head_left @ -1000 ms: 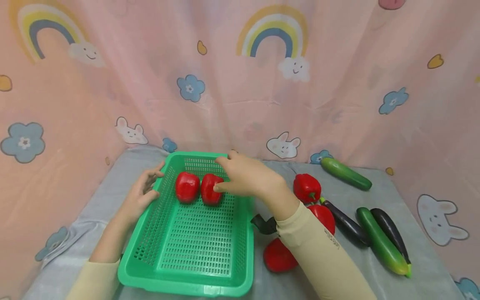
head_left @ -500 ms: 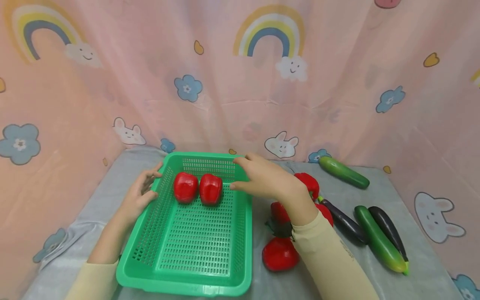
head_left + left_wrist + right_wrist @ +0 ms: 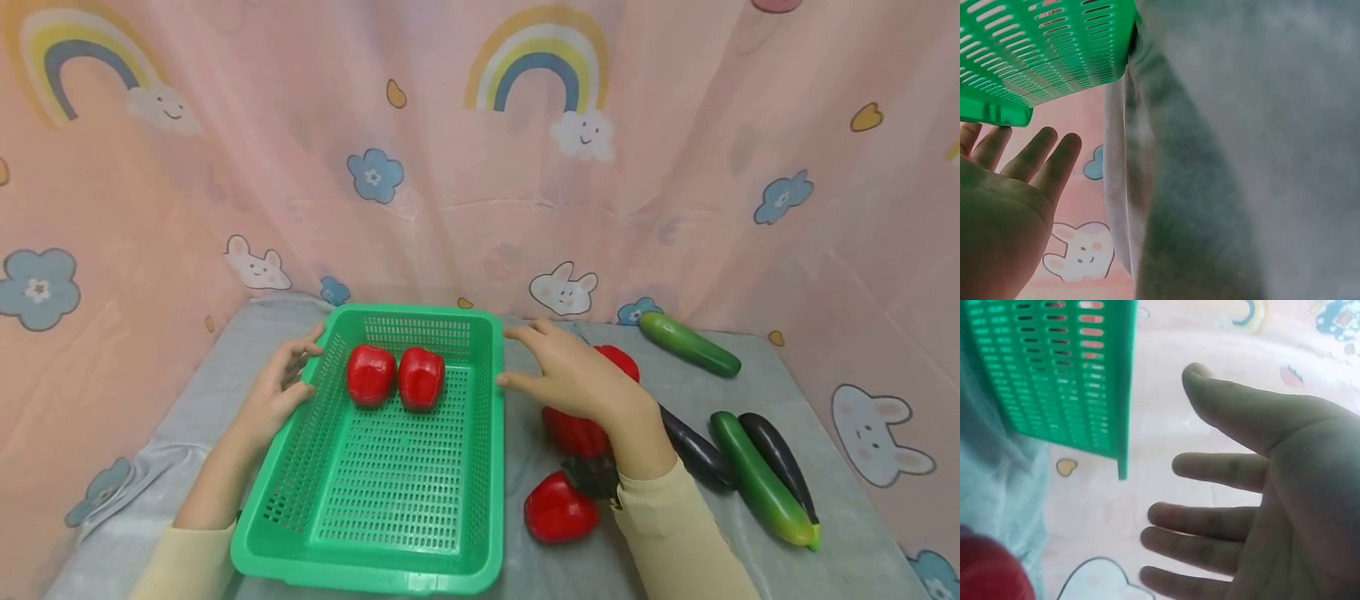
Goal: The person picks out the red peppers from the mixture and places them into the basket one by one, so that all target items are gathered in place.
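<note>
A green plastic basket stands on the cloth, with two red bell peppers side by side toward its far end. My left hand is at the basket's left rim. In the left wrist view, its straight fingers reach the rim. Just outside the right rim hovers my right hand, holding nothing. The right wrist view has its thumb and fingers spread apart from the basket wall. Below that arm lie more red peppers, some partly hidden by the hand and the wrist camera.
To the right, on the grey cloth, lie a dark eggplant, a green zucchini and another eggplant. A second zucchini is farther back. A pink patterned curtain hangs behind.
My right hand has moved right, from over the second pepper in the basket to outside the right rim. The left hand has stayed at the left rim.
</note>
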A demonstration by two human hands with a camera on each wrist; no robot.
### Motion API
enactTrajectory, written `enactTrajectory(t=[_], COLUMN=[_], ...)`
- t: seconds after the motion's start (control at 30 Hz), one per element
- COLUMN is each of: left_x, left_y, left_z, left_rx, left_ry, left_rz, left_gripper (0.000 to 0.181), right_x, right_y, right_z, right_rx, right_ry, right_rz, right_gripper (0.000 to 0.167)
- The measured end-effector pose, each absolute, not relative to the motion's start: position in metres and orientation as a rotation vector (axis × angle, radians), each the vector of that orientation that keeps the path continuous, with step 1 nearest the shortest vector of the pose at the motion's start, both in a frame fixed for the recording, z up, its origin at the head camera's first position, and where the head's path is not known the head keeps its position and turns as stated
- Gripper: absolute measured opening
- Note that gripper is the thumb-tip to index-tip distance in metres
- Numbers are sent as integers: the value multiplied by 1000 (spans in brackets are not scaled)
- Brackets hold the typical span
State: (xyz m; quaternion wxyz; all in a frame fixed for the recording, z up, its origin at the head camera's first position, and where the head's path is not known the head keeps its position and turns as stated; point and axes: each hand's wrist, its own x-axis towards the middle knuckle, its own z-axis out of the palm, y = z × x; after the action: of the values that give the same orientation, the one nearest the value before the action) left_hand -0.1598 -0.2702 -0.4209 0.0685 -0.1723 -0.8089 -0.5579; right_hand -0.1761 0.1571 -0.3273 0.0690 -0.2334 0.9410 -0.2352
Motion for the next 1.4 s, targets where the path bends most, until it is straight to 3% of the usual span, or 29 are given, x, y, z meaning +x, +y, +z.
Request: enactTrajectory(t=[0.27,0.57,1.13,1.4], left_x=[-157,-157,-159,-160], left_y=[-274,-277,-274,-273], left_z=[-420,-421,-421,-421], left_rx=[-520,-530,-532,-498], left_ry=[-2440,-2430,-2467,-2463], left_rz=[-1656,-1647,-1655,-1646], left_gripper=[46,46,46,46], right_x=[-176,-177,-178,-185], right_y=[170,192,253,269], right_z=[-339,-349,-359,-362], right_rx=[-823,-783,-480,-457], right_ry=[2923,3009,2996,2985], right_rz=[-786,-783,-769,-724], right_gripper=[63,61,70,72])
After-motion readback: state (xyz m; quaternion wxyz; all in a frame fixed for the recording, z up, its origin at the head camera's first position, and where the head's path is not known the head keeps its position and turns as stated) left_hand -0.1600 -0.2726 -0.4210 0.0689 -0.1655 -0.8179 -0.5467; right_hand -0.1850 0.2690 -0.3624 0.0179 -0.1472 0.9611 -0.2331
